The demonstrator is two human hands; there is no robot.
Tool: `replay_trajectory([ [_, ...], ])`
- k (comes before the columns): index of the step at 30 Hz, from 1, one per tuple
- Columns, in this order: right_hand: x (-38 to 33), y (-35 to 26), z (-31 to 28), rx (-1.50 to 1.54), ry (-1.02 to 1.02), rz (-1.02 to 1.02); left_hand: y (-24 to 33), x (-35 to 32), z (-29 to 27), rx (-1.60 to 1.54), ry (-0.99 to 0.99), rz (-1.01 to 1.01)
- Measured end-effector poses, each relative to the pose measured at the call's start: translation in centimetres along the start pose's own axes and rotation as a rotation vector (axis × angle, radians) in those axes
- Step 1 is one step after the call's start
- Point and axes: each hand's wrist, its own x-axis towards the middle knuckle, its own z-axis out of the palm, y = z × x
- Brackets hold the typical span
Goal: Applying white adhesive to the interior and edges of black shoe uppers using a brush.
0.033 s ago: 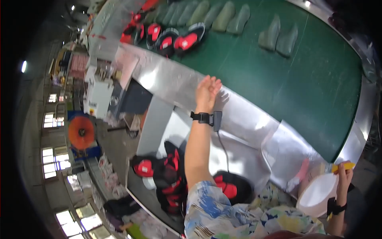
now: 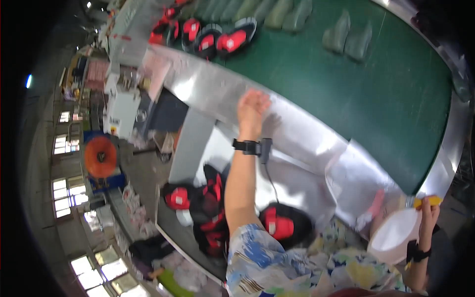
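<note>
My left hand [image 2: 253,108] is held over the metal edge of the table, palm up with loosely curled fingers and nothing visible in it. At the far right my right hand [image 2: 429,217] grips the yellow handle of a brush [image 2: 428,201]; its metal collar points left and its bristles are hard to make out. The brush is just above a pale tub [image 2: 378,253] with a white inside. A black-and-red shoe upper [image 2: 279,225] lies below my left forearm, and more shoe uppers [image 2: 210,218] are heaped to its left.
Across the metal edge [image 2: 307,131] lies a green belt [image 2: 316,79]. Several grey-green shoe lasts [image 2: 297,15] stand in a row at its far side, with a pair of lasts [image 2: 346,37] apart. Black-and-red shoes [image 2: 232,42] sit near its left end. An orange round fan [image 2: 101,157] stands left.
My left hand has shifted slightly left and its fingers look more curled. My right hand and the brush have hardly moved. The view has tilted a little.
</note>
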Motion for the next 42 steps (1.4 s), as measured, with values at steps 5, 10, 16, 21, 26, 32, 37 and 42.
replay_trajectory([
  [5,-2.4,0.7,-2.2,0.046,-0.056,-0.025,5.6,-15.6,-11.5,1.061,0.173,0.376],
  [10,-4.3,3.4,-3.6,0.038,-0.117,-0.108,-1.9,-28.2,-16.8,1.241,-0.325,-0.259],
  [16,-9.8,5.7,-6.5,0.037,-0.045,-0.074,-6.7,-32.5,-11.9,1.960,-0.364,-0.021],
  [21,-12.6,8.1,-5.8,-0.030,0.029,-0.072,-0.2,-37.3,2.0,1.940,0.009,0.846],
  [26,-13.4,8.9,-3.9,-0.111,-0.011,-0.127,-9.9,-40.7,1.1,1.803,-0.722,0.690],
  [32,-12.9,10.9,-2.9,-0.129,0.135,-0.221,-9.4,-38.0,-1.0,1.885,-0.938,0.666],
  [37,-12.4,10.0,0.8,-0.113,-0.088,-0.270,-10.0,-36.0,-1.0,1.820,-1.005,0.691],
  [42,-12.5,11.2,-1.0,-0.463,-0.284,-0.440,-10.2,-32.2,1.1,1.610,-0.968,0.363],
])
